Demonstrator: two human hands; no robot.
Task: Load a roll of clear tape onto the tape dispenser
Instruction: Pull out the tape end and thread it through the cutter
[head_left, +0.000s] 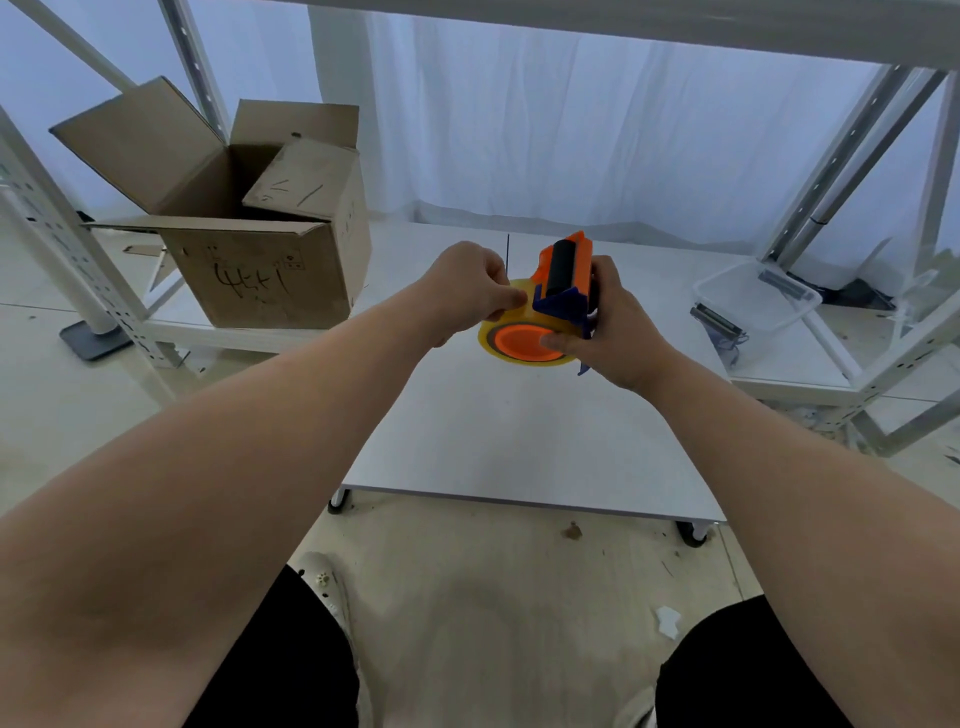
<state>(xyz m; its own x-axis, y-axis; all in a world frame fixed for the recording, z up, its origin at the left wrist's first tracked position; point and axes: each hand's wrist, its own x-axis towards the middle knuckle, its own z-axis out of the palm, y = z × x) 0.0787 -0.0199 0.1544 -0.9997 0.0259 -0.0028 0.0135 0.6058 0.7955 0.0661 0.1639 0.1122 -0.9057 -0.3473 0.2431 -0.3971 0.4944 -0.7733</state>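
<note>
Above the table (519, 441), yellowish clear tape roll (491, 332) rings the dispenser (563, 275)'s orange hub.

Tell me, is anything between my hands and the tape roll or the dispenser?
Nothing visible. The left hand pinches the tape roll, already on the orange hub of the dispenser held by the right hand, above the bare white table.

I'm looking at a storeroom or packing workspace, white perforated metal shelving frame (67, 249), open brown cardboard box with scrawled marker (249, 260), low white table on castors (519, 441), clear plastic bin (758, 301), scuffed littered floor (493, 597)
</note>
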